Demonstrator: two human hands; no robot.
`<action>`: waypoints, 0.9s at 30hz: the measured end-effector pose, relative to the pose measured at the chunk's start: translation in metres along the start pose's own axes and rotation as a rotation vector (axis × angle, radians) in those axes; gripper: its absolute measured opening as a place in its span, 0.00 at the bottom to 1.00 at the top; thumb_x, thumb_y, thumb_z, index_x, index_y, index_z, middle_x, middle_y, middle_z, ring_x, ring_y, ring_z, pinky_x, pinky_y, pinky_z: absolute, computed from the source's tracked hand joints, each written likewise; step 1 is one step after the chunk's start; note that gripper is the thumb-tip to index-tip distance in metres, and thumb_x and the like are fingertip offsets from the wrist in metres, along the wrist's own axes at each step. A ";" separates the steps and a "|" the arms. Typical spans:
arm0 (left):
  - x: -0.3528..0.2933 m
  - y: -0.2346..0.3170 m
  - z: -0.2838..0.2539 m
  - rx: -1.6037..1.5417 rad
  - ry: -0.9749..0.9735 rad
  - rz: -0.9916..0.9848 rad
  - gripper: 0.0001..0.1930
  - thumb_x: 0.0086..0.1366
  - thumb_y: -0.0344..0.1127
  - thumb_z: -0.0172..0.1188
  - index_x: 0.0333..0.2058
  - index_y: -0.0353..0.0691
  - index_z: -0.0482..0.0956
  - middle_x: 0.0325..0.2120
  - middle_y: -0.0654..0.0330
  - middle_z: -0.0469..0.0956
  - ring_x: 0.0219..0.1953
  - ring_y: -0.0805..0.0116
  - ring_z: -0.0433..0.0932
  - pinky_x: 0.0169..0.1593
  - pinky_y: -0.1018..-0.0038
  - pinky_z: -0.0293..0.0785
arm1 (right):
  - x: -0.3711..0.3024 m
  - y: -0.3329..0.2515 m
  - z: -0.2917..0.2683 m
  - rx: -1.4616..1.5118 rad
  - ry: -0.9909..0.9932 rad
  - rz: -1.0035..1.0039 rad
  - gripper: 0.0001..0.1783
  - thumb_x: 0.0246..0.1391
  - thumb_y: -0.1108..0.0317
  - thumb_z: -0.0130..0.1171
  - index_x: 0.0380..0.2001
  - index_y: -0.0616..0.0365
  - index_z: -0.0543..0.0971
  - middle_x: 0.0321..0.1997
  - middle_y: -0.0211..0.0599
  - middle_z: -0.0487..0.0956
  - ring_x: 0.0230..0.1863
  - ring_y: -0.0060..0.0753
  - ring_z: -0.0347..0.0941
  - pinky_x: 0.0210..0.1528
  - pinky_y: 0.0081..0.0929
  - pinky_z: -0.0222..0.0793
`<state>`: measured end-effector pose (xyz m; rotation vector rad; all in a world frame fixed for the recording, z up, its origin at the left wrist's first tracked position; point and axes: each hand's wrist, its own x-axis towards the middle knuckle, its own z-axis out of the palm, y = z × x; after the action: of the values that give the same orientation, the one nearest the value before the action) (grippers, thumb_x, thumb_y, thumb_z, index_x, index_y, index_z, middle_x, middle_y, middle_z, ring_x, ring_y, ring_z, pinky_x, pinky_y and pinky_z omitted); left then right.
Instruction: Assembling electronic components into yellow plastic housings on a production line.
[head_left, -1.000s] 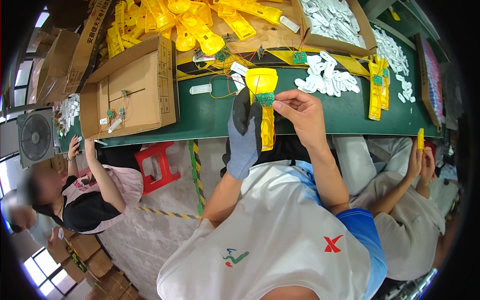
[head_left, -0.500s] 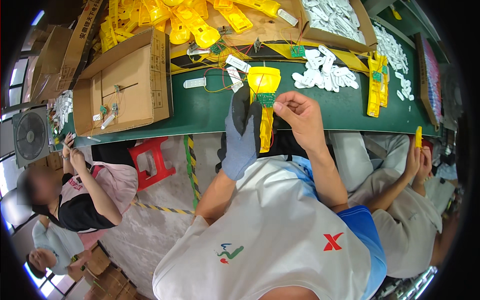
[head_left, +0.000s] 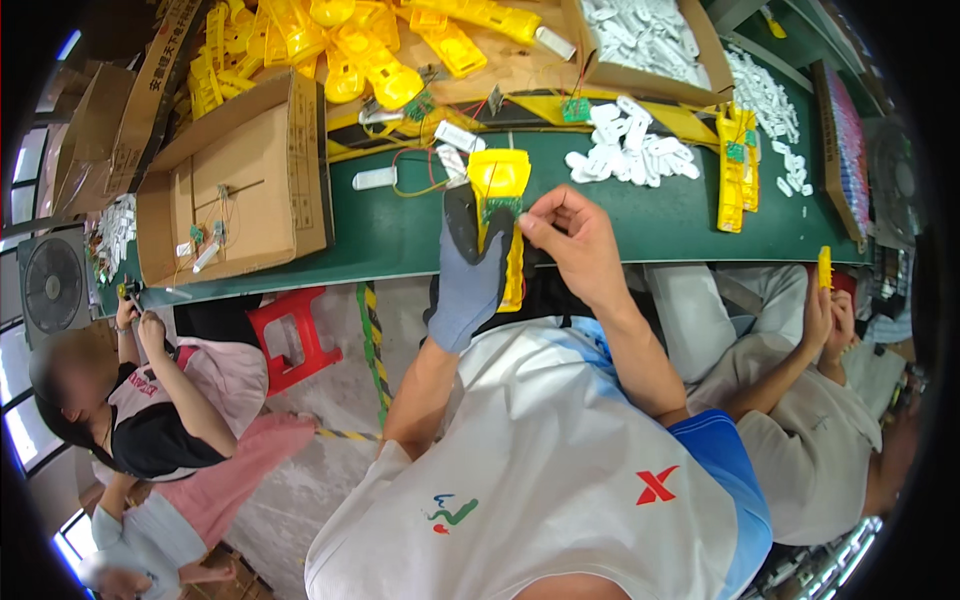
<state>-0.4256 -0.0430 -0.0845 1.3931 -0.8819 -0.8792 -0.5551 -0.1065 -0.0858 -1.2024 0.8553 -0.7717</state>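
My left hand (head_left: pixel 468 285), in a grey-blue glove with dark fingertips, wraps round a long yellow plastic housing (head_left: pixel 499 172). The wide end of the housing points away from me and its narrow end hangs down past the table edge. A green circuit board (head_left: pixel 502 207) lies across its middle, partly covered by the gloved fingers. My bare right hand (head_left: pixel 578 245) has thumb and index finger pinched together at the board's right edge. What those fingertips hold, if anything, is too small to make out. Thin wires run to white oblong pieces (head_left: pixel 459 136) just beyond the housing.
A cardboard box (head_left: pixel 235 215) with wired parts stands at left. Yellow housings (head_left: pixel 375 65) pile up at the back. White plastic pieces (head_left: pixel 640 150) lie right of centre, below a box of more. Two yellow housings (head_left: pixel 733 170) lie farther right. Co-workers sit on both sides.
The whole view has shifted slightly. The housing stays in my left hand with its board more covered by the glove. My right fingertips remain at the board's right edge.
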 end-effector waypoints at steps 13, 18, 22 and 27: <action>0.002 -0.011 -0.022 -0.311 0.076 -0.268 0.16 0.70 0.43 0.53 0.49 0.39 0.68 0.28 0.59 0.76 0.25 0.69 0.78 0.28 0.74 0.78 | 0.040 -0.041 -0.081 -0.939 0.406 -0.290 0.10 0.51 0.67 0.64 0.38 0.57 0.83 0.31 0.37 0.82 0.28 0.33 0.78 0.33 0.28 0.72; 0.005 -0.014 -0.017 -0.324 0.050 -0.241 0.28 0.70 0.43 0.52 0.65 0.49 0.54 0.36 0.55 0.75 0.25 0.68 0.79 0.25 0.74 0.78 | 0.068 -0.039 -0.080 -1.187 0.318 -0.317 0.10 0.48 0.64 0.66 0.32 0.56 0.82 0.30 0.35 0.81 0.29 0.38 0.78 0.32 0.34 0.72; 0.005 -0.030 -0.016 -0.395 0.111 -0.165 0.33 0.70 0.38 0.51 0.68 0.54 0.44 0.43 0.52 0.74 0.27 0.65 0.80 0.25 0.73 0.79 | 0.067 -0.041 -0.075 -1.164 0.339 -0.373 0.09 0.46 0.65 0.67 0.30 0.57 0.81 0.30 0.35 0.80 0.29 0.39 0.77 0.32 0.36 0.71; 0.012 -0.015 -0.020 -0.494 -0.058 -0.234 0.22 0.69 0.29 0.49 0.61 0.44 0.62 0.46 0.55 0.74 0.31 0.69 0.80 0.30 0.77 0.76 | 0.036 -0.045 -0.048 -0.691 0.253 -0.345 0.05 0.57 0.73 0.59 0.35 0.64 0.75 0.30 0.40 0.82 0.29 0.21 0.78 0.32 0.20 0.70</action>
<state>-0.4022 -0.0450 -0.0997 1.0507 -0.4992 -1.2259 -0.5828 -0.1687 -0.0541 -1.9268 1.1931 -0.9549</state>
